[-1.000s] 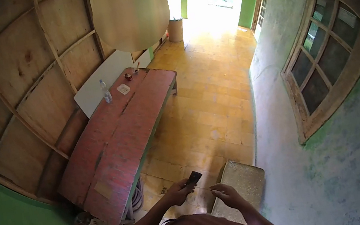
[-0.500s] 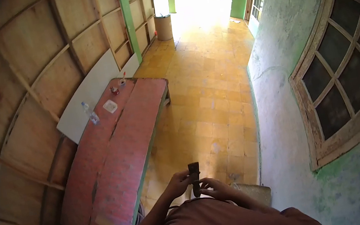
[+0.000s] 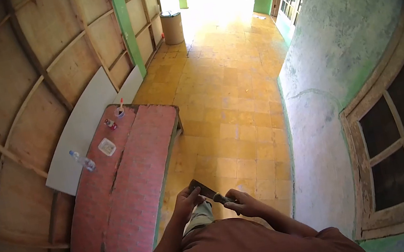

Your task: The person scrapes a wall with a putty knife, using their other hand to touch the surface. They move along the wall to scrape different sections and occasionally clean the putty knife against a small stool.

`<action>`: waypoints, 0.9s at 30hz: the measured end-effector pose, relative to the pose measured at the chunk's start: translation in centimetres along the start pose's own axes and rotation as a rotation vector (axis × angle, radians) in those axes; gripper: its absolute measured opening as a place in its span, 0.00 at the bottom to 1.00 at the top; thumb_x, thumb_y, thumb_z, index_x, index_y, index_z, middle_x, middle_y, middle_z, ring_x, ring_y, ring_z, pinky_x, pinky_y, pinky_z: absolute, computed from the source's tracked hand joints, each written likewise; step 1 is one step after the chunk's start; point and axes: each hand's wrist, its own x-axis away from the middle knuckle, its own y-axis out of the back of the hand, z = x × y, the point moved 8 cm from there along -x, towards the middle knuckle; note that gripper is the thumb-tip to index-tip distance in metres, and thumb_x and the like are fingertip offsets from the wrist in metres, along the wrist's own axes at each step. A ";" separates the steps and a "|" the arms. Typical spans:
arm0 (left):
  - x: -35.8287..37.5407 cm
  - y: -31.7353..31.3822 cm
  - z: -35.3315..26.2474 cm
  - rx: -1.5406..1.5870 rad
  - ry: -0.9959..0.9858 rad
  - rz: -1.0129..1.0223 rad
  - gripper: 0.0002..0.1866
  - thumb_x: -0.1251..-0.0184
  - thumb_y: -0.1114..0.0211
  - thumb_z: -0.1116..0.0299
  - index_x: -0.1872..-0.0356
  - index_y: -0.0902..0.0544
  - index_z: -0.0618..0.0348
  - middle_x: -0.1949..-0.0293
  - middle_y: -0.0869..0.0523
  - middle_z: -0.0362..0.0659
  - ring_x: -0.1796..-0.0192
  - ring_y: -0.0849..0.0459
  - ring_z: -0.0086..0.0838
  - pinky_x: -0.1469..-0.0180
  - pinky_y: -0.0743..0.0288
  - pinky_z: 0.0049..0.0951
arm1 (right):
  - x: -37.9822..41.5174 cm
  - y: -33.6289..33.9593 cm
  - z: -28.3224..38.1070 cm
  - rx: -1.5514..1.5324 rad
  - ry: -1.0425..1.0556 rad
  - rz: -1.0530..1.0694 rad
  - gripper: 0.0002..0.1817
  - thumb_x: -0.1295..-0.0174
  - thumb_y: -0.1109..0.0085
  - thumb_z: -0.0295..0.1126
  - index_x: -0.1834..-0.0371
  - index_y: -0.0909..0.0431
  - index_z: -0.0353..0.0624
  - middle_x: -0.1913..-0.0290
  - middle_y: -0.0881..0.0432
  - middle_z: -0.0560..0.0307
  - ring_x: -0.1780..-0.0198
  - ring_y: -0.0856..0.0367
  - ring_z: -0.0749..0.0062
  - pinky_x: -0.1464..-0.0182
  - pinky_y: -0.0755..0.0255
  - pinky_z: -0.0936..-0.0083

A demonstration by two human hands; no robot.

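A dark flat-bladed tool (image 3: 205, 190), like a scraper or putty knife, is held in front of my body, tilted with its wide end up and to the left. My left hand (image 3: 188, 202) grips the blade end between its fingers. Closed round the handle at the lower right is my right hand (image 3: 238, 203). Below the tool, part of my light-coloured trousers (image 3: 200, 216) shows above the brown shirt.
A long red table (image 3: 138, 176) runs along the left, bearing a plastic bottle (image 3: 83, 161), a white tray (image 3: 107, 147), a small red item (image 3: 111, 124) and a cup (image 3: 120, 111). A peeling wall (image 3: 318, 149) with a window stands right; a bin (image 3: 173, 28) stands ahead.
The tool has turned from upright to slanting left. My left hand has moved left at its blade, and my right hand now grips the handle. The view has shifted forward along the room.
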 end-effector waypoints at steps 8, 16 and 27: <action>-22.8 -2.4 -9.5 0.011 0.001 0.031 0.16 0.30 0.38 0.56 0.55 0.21 0.59 0.68 0.19 0.38 0.68 0.18 0.23 0.60 0.21 0.27 | -11.9 13.9 0.4 -0.402 0.052 -0.151 0.17 0.33 0.43 0.42 0.52 0.30 0.40 0.74 0.29 0.64 0.76 0.31 0.82 0.74 0.34 0.81; -43.4 -8.3 -12.2 -0.097 0.075 0.136 0.19 0.28 0.43 0.52 0.54 0.22 0.59 0.70 0.19 0.38 0.69 0.18 0.25 0.61 0.22 0.28 | -19.8 28.0 -1.5 -0.844 0.072 -0.383 0.17 0.31 0.45 0.40 0.47 0.31 0.41 0.74 0.26 0.61 0.75 0.26 0.78 0.71 0.28 0.78; -63.7 -0.6 -7.6 -0.655 0.065 -0.258 0.11 0.31 0.40 0.62 0.62 0.21 0.60 0.75 0.23 0.40 0.75 0.22 0.23 0.73 0.28 0.23 | -33.1 58.2 0.6 -0.804 0.206 -0.278 0.26 0.52 0.40 0.27 0.47 0.36 0.43 0.68 0.22 0.55 0.67 0.20 0.70 0.60 0.25 0.73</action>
